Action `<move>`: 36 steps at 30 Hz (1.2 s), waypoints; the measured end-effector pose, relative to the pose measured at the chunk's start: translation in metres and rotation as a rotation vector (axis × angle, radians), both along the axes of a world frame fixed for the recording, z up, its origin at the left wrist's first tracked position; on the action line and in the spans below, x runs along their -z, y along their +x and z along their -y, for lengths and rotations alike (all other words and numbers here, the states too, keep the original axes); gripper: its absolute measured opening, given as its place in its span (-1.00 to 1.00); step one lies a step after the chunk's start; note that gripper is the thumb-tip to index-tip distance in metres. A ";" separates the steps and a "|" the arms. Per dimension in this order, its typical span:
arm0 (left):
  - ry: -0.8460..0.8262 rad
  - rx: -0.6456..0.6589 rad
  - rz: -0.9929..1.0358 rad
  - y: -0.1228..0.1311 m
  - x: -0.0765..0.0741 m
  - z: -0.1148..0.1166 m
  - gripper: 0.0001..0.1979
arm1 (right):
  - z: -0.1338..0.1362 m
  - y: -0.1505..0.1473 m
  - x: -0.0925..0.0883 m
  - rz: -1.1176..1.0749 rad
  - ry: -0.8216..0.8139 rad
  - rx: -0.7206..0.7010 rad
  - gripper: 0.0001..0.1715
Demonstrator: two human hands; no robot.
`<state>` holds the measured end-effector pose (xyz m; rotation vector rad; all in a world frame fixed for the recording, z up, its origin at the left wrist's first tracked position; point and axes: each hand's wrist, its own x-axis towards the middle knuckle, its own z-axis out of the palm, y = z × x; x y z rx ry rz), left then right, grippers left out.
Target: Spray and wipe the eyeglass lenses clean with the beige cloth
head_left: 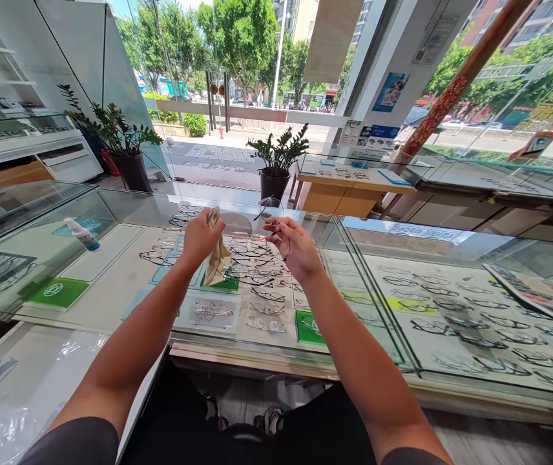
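My left hand (200, 236) is closed around a beige cleaning cloth (217, 259) that hangs down from its fingers. To its right, my right hand (294, 244) pinches a pair of thin black-framed glasses (271, 210), lifted just above the glass counter top (126, 213). Both hands hover over a glass display case (267, 349) with several rows of eyeglass frames (257, 284) inside. The two hands are a short way apart and not touching.
A small spray bottle (81, 233) lies on the counter at the left. Green brand cards (58, 292) sit in the case. Two potted plants (128, 145) (276, 161) stand behind the counter. A second glass case (475, 310) extends right, with a magazine (533, 290) on it.
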<state>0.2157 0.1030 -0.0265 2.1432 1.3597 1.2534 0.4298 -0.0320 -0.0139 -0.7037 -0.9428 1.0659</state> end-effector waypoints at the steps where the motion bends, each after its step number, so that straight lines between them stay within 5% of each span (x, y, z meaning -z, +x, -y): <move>1: -0.006 -0.008 -0.042 0.001 0.002 -0.001 -0.76 | 0.000 0.000 0.000 -0.007 -0.001 -0.001 -0.61; 9: -0.002 -0.065 -0.209 0.000 0.011 -0.007 -0.72 | -0.005 0.003 0.003 -0.029 -0.015 0.017 -0.56; 13: 0.078 -0.034 -0.079 0.000 0.013 -0.009 -0.55 | -0.007 0.004 0.003 -0.027 -0.019 0.013 -0.56; 17: 0.287 -0.056 0.109 0.000 0.013 -0.012 -0.77 | -0.007 0.005 0.005 -0.020 -0.013 -0.005 -0.54; 24: 0.516 0.180 0.173 0.006 0.008 0.010 -0.81 | -0.005 0.009 0.004 0.070 -0.018 -0.108 -0.53; 30: 0.655 0.431 0.076 0.016 0.010 0.035 -0.15 | 0.001 0.016 -0.001 0.302 -0.034 -0.293 -0.60; 36: 0.603 0.444 0.041 0.018 0.010 0.041 -0.34 | 0.000 0.026 -0.001 0.430 -0.034 -0.326 -0.65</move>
